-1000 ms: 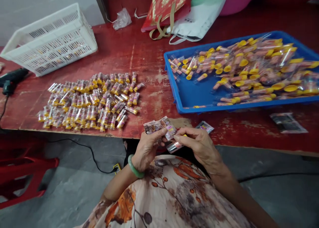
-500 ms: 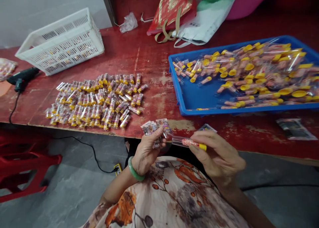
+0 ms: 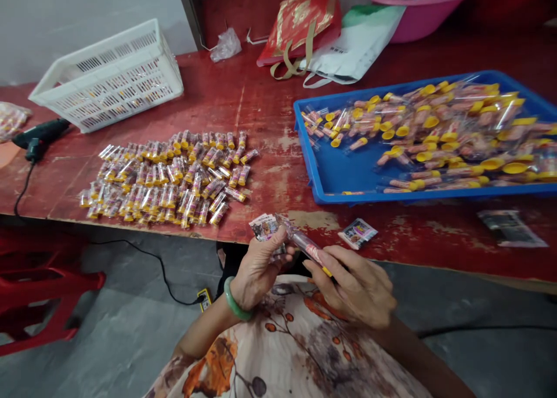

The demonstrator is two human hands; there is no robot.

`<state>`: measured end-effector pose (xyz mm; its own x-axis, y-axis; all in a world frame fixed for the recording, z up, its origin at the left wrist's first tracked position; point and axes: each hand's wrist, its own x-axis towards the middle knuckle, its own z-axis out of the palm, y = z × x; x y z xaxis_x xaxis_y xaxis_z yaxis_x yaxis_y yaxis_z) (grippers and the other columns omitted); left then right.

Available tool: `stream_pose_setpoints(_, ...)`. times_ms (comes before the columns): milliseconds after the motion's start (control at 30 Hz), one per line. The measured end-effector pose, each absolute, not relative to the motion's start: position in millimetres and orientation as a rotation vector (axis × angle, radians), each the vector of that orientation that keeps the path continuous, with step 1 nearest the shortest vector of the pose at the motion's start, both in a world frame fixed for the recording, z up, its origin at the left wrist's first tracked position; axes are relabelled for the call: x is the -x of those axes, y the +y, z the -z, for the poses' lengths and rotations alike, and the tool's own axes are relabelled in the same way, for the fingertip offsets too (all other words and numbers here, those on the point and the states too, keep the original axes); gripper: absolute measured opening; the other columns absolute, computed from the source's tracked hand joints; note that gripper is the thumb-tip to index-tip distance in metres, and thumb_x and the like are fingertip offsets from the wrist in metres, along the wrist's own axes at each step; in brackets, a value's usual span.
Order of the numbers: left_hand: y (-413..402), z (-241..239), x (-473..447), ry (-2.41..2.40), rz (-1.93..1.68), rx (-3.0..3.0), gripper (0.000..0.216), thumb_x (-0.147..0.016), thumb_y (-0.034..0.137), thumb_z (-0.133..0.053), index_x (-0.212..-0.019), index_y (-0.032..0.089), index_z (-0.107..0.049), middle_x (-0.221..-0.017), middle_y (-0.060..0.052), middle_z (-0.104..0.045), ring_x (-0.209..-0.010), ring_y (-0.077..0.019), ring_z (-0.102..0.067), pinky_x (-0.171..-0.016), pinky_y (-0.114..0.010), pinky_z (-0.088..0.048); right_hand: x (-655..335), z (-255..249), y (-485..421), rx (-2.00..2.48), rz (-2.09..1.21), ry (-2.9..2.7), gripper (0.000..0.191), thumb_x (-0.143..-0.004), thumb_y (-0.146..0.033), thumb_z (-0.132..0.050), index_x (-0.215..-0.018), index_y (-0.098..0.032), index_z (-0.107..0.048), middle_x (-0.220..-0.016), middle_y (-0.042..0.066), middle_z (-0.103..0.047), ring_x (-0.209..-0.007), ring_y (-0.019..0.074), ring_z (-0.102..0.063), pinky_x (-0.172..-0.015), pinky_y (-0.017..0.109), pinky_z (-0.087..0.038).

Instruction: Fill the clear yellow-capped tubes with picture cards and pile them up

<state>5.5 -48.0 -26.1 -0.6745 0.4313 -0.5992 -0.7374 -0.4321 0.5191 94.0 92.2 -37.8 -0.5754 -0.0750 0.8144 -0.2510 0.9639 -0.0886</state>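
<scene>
My left hand (image 3: 260, 267), with a green bangle on its wrist, is closed around a small stack of printed cards (image 3: 264, 227) just below the table's front edge. My right hand (image 3: 354, 285) pinches a clear tube with a yellow cap (image 3: 308, 248), tilted so its open end meets the cards. On the red table lies a spread of several filled short tubes (image 3: 172, 177) to the left. A blue tray (image 3: 343, 174) on the right holds several yellow-capped tubes (image 3: 435, 134). One loose card (image 3: 357, 232) lies near the edge.
A white slotted basket (image 3: 111, 76) stands at the back left, a black tool (image 3: 39, 136) with a cord beside it. Bags (image 3: 324, 32) and a pink basin (image 3: 424, 6) are at the back. A dark packet (image 3: 509, 228) lies right. A red stool (image 3: 39, 293) stands left below.
My right hand turned the tube from level to tilted and drew it closer to my body, its open end against the cards. The loose card on the table came into sight.
</scene>
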Motion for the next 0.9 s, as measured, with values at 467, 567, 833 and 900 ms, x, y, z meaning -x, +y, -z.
stream_pose_setpoints(467, -47.3, 36.6, -7.4, 1.024, -2.15, 0.428, 0.04, -0.055, 0.037, -0.089, -0.074, 0.012, -0.064, -0.06, 0.001, -0.064, -0.05, -0.0069, -0.056, -0.049, -0.017, -0.046, -89.7, 47.4, 87.9, -0.413, -0.155, -2.156, 0.029, -0.076, -0.016, -0.077, -0.103, -0.014, -0.065, -0.091, 0.007, -0.068, -0.083, 0.0168, -0.065, -0.072, 0.03, -0.054)
stream_pose_setpoints(567, -46.6, 35.1, -8.4, 1.011, -2.154, 0.437, 0.043, -0.053, 0.037, -0.09, -0.076, 0.012, -0.063, -0.061, 0.001, -0.063, -0.051, -0.0073, -0.056, -0.05, -0.017, -0.045, -88.4, 50.0, 88.8, -0.465, -0.05, -2.114, 0.029, -0.074, -0.016, -0.079, -0.099, -0.011, -0.066, -0.089, 0.01, -0.069, -0.079, 0.0179, -0.065, -0.066, 0.03, -0.053)
stream_pose_setpoints(833, -48.9, 38.6, -13.0, 1.068, -2.149, 0.314, 0.043, -0.054, 0.039, -0.089, -0.076, 0.012, -0.064, -0.063, 0.0, -0.063, -0.054, -0.0092, -0.056, -0.052, -0.02, -0.045, -88.0, 51.2, 79.3, -0.349, -0.172, -2.1, 0.034, -0.076, -0.014, -0.076, -0.108, -0.018, -0.065, -0.096, 0.007, -0.068, -0.08, 0.0155, -0.066, -0.067, 0.026, -0.054)
stream_pose_setpoints(900, -50.5, 39.7, -12.5, 1.072, -2.149, 0.265, 0.042, -0.056, 0.039, -0.088, -0.075, 0.011, -0.064, -0.062, -0.001, -0.063, -0.054, -0.0095, -0.057, -0.052, -0.02, -0.044, -87.2, 50.5, 73.8, -0.195, -0.409, -2.097, 0.038, -0.081, -0.018, -0.072, -0.117, -0.022, -0.061, -0.095, 0.005, -0.068, -0.082, 0.015, -0.066, -0.067, 0.024, -0.055)
